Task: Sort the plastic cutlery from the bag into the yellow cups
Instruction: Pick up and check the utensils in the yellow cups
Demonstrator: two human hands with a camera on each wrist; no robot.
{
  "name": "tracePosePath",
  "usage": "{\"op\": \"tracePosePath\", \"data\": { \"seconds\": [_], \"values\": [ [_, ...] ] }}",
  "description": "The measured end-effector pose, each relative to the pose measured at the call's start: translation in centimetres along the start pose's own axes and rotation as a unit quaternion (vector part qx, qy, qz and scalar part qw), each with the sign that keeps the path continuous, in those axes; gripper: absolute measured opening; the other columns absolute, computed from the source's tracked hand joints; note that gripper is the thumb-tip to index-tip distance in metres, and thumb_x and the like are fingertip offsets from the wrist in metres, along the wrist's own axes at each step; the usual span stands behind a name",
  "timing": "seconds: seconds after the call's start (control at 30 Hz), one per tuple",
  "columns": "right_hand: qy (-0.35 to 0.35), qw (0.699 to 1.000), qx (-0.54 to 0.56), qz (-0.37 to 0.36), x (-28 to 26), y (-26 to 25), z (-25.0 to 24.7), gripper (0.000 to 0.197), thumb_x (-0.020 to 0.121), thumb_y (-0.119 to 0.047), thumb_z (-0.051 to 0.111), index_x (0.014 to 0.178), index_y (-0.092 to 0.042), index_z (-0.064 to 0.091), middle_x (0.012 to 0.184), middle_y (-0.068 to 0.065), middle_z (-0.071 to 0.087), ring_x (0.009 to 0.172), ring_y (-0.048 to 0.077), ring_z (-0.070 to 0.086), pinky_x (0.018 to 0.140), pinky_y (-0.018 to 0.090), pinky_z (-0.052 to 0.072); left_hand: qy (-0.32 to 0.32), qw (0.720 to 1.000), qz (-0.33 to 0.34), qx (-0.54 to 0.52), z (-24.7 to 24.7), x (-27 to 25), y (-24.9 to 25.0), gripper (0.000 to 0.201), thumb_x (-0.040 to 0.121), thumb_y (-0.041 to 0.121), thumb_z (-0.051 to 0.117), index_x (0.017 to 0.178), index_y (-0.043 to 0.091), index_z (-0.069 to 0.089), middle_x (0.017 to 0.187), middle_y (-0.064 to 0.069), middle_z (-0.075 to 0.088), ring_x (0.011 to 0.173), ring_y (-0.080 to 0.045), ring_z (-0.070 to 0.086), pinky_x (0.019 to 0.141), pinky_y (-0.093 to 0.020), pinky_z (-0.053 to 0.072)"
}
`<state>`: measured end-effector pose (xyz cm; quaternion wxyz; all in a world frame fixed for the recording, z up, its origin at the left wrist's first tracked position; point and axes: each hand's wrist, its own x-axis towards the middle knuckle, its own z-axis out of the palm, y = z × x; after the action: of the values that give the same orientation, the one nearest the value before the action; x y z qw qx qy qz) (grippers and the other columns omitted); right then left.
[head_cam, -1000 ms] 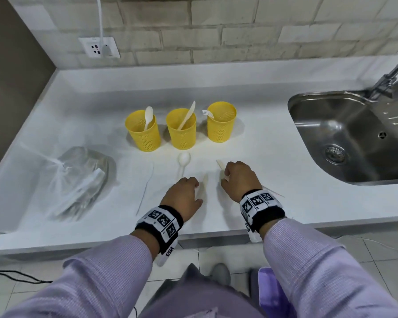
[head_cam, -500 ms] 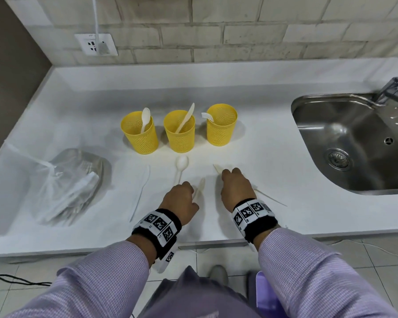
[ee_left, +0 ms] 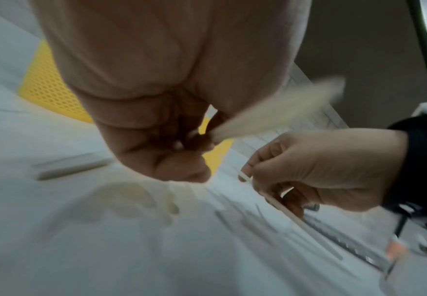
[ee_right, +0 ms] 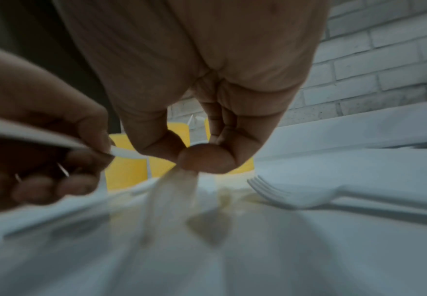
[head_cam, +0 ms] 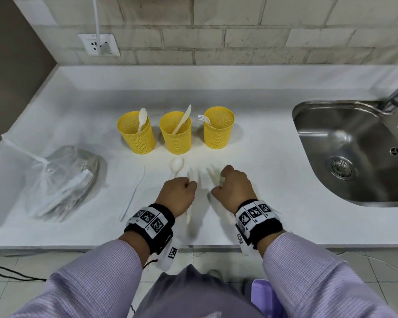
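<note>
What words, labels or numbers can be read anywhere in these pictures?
No readable text.
Wristbands on the left hand and right hand: square black-and-white coded markers with tiny characters beside them, too small to read.
Wall socket: faint marking at its top, too small to read.
Yellow cups, cutlery, bag: no lettering visible.

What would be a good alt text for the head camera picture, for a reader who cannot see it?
Two hands, the left hand and right hand, each pinch a piece of white plastic cutlery above a white counter. Behind stand three yellow cups holding cutlery, with a clear bag left and a sink right.
</note>
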<state>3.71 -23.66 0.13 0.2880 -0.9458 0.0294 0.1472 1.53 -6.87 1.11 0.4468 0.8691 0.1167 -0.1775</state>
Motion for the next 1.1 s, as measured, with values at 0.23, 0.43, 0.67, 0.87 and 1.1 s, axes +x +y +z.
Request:
{"op": "tracePosePath", "data": {
  "seconds": [0.23, 0.43, 0.67, 0.87, 1.1],
  "values": [
    [0.052, 0.983, 0.166, -0.053, -1.6, -2.1, -2.0, 0.039, 0.080, -0.019, 0.075, 0.115, -0.017, 0.057, 0.070, -0.001, 0.066, 0.069, 0.006, 0.060, 0.059, 0.009, 0.039, -0.016, 0.972, -0.038, -0.233, 0.7, -0.2, 2.0, 0.022, 0.100, 0.008, 0.045, 0.091, 0.000, 0.063, 0.080, -0.016, 0.070, 0.062, -0.025, 0.067, 0.065, -0.039, 0.059],
    [0.061, 0.974, 0.200, -0.083, -2.1, -3.7, -1.1, 0.038, 0.081, -0.013, 0.072, 0.115, -0.015, 0.057, 0.067, -0.007, 0.061, 0.072, 0.010, 0.061, 0.060, 0.006, 0.040, -0.026, 0.955, -0.046, -0.292, 0.4, -0.4, 2.5, 0.025, 0.085, 0.018, 0.050, 0.095, -0.002, 0.061, 0.087, -0.020, 0.057, 0.071, -0.026, 0.052, 0.062, -0.038, 0.048],
    [0.062, 0.968, 0.222, -0.101, -1.7, -5.5, 1.3, 0.028, 0.086, -0.008, 0.066, 0.103, -0.025, 0.051, 0.074, -0.004, 0.062, 0.071, 0.007, 0.058, 0.060, 0.009, 0.040, -0.026, 0.934, -0.058, -0.350, -0.9, 0.1, 2.4, 0.030, 0.100, 0.010, 0.040, 0.080, 0.011, 0.063, 0.058, -0.002, 0.053, 0.046, -0.013, 0.050, 0.046, -0.021, 0.040],
    [0.066, 0.969, 0.216, -0.103, -1.1, -6.8, 2.8, 0.025, 0.090, -0.002, 0.057, 0.109, -0.018, 0.057, 0.075, -0.003, 0.064, 0.073, 0.018, 0.062, 0.063, 0.021, 0.046, -0.038, 0.946, -0.057, -0.316, -2.6, 0.3, 1.7, 0.036, 0.106, 0.031, 0.044, 0.081, 0.013, 0.065, 0.061, -0.002, 0.058, 0.051, -0.015, 0.053, 0.052, -0.025, 0.042],
    [0.063, 0.979, 0.149, -0.123, -0.2, -7.7, 3.3, 0.029, 0.092, -0.016, 0.065, 0.121, -0.013, 0.063, 0.099, 0.001, 0.055, 0.082, 0.011, 0.051, 0.076, 0.024, 0.041, -0.020, 0.980, -0.023, -0.195, -4.5, 1.4, -0.4, 0.033, 0.105, 0.027, 0.043, 0.084, 0.013, 0.064, 0.062, 0.000, 0.057, 0.048, -0.017, 0.049, 0.050, -0.027, 0.036]
  ]
}}
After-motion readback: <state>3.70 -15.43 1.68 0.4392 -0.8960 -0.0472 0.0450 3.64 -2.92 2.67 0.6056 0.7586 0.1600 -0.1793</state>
